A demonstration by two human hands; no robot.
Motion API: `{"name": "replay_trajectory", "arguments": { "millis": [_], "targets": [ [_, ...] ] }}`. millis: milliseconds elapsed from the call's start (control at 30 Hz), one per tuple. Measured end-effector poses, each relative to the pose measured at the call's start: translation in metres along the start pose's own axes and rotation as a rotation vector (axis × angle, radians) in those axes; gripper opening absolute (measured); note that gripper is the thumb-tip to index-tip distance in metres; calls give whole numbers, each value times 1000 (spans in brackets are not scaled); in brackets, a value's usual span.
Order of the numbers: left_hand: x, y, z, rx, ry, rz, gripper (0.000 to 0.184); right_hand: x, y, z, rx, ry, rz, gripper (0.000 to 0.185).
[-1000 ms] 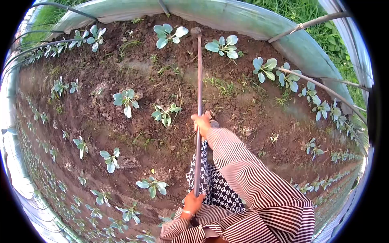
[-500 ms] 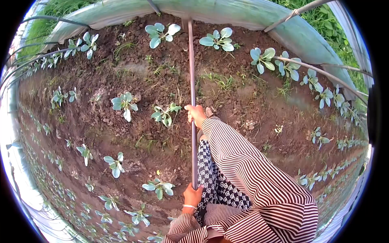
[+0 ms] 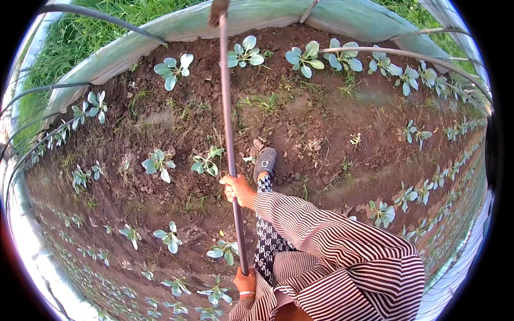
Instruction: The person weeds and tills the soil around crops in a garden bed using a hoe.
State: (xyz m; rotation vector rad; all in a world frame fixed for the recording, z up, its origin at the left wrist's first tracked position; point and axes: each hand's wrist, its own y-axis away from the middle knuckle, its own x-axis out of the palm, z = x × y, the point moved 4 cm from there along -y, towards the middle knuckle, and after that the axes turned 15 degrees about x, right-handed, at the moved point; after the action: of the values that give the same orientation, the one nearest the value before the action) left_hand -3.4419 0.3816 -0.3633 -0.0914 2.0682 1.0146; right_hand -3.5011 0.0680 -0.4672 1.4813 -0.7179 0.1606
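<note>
A long-handled hoe (image 3: 227,101) runs up the middle of the view. Its soil-caked head (image 3: 218,13) shows at the top edge, in front of the plastic sheeting. My right hand (image 3: 239,191) is wrapped round the middle of the handle. Lower down, my left hand (image 3: 245,281), with a pale band at the wrist, grips the handle's near end. Just left of the right hand grows a leafy seedling (image 3: 207,161); another seedling (image 3: 223,250) stands left of the handle, above the left hand. My grey shoe (image 3: 265,162) rests on the soil beyond the right hand.
Rows of young leafy plants (image 3: 170,237) spread over the brown soil (image 3: 316,123) on both sides. Low plastic sheeting (image 3: 353,24) borders the far edge, with green grass (image 3: 91,40) behind it. Curved hoops (image 3: 107,18) arch at the sides.
The hoe's head has swung left and appears higher in view, and the handle now leans left. Both hands keep hold of it and sit lower in view. My shoe has come into sight.
</note>
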Motion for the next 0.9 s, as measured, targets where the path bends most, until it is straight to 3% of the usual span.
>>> {"name": "replay_trajectory", "arguments": {
  "millis": [100, 200, 300, 333, 400, 467, 533, 700, 800, 900],
  "targets": [
    [12, -23, 11, 66, 21, 29, 28, -19, 15, 15, -113, -43, -92, 15],
    [29, -63, -27, 127, 70, 105, 34, -67, -8, 64, -269, -40, -197, 15],
    [48, -66, -68, 159, 46, 311, 42, -145, -52, 94, -242, -99, -323, 20],
    [42, -56, -83, 205, 42, 317, 44, -127, -12, 94, -258, -57, -331, 23],
    [15, -28, -77, 145, -92, 333, 41, -145, -34, 58, -129, -109, -307, 26],
    [-12, 2, -58, 83, -5, 314, 40, -122, -9, 16, 32, -188, -161, 22],
    [-21, 8, -38, 58, -117, 252, 36, -101, 1, 0, 72, -246, -43, 20],
    [10, -52, -32, 190, -68, 145, 37, -93, 0, 61, -148, -167, -63, 14],
    [22, -90, -47, 168, -83, 136, 36, -98, -21, 99, -230, -150, -128, 13],
    [30, -65, -69, 157, -59, 199, 37, -134, -65, 85, -106, -124, -177, 13]
  ]
}}
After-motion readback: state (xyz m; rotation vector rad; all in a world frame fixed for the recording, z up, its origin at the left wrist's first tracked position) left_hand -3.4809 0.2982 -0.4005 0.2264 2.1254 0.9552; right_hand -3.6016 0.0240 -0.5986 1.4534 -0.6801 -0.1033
